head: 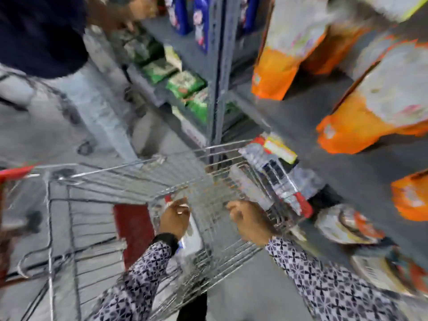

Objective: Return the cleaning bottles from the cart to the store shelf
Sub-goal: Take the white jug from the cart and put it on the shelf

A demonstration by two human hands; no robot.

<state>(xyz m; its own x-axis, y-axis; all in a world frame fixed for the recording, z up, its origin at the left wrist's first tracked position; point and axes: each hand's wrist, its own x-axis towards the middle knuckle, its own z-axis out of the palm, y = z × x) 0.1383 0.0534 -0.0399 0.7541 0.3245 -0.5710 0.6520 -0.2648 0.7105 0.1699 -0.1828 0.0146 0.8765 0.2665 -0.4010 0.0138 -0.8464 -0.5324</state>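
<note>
Evidently early: clear bottles [266, 179] remain in cart [129, 179] at three o'clock; left hand [174, 218] and right hand [249, 220], fingers loosely curled, grip unclear.

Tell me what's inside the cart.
The wire cart holds clear bottles with red caps against its right side. Blur and the left hand hide whatever lies beneath.

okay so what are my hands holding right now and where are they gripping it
Too blurred to tell. The left hand and right hand reach into the silver wire shopping cart, the right beside clear plastic bottles.
</note>
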